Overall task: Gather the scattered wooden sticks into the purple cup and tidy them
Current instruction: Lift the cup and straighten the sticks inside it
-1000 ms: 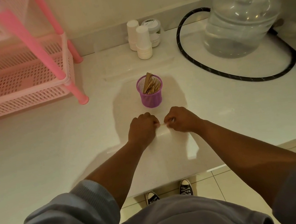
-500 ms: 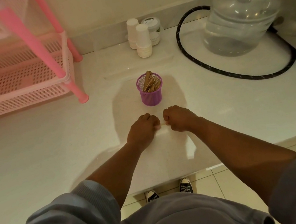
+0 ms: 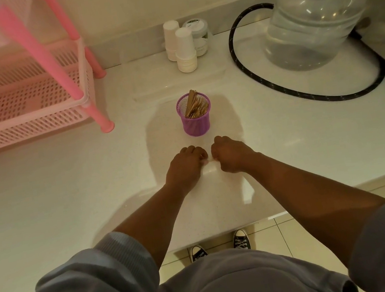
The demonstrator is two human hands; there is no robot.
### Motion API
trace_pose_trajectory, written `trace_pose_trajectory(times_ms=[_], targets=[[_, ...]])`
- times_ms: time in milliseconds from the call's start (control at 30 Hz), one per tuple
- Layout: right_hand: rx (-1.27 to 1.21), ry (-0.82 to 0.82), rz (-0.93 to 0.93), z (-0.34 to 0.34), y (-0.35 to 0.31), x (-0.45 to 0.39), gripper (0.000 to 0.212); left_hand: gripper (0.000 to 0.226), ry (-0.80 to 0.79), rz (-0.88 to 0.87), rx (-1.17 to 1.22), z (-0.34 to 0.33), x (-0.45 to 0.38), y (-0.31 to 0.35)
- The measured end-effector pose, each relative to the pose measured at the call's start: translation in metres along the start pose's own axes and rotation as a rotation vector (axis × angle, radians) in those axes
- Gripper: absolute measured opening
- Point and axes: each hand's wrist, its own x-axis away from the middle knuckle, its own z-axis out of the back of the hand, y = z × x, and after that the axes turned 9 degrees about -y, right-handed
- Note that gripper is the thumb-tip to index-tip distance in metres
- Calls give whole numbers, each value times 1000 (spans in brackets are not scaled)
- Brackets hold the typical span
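Sticks [image 3: 194, 106] stand bunched in the purple cup [image 3: 195, 117], a mesh cup upright on the white counter [image 3: 67, 191], their tops leaning a little left above its rim; behind it, near the wall, two stacks of white paper cups [image 3: 185, 51] stand touching, with a small lidded jar [image 3: 199, 36] just beside them; at the far right a large clear water bottle [image 3: 313, 23] with a blue collar sits neck up, and a black hose [image 3: 304, 95] loops round its base across the counter; at the far left a pink slotted rack [image 3: 28, 103] stands on pink legs; just in front of the cup, the left hand [image 3: 185, 165] and the right hand [image 3: 229, 156] rest knuckles up on the counter, fingers curled under, close together but apart; whether either pinches a stick I cannot tell, as the fingertips are hidden; grey sleeves are pushed up both forearms; below the counter's edge, pale floor tiles and two dark sneakers [image 3: 218, 245] show.
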Motion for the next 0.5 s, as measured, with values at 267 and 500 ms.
trace_pose_trajectory(times_ms=[267,500], targets=[[95,-9,-11,2,-6,-1,36,22,-10,-18,12,2,2,-7],[59,57,31,-4,-1,3,38,18,-32,42,-1,3,-6,-6]])
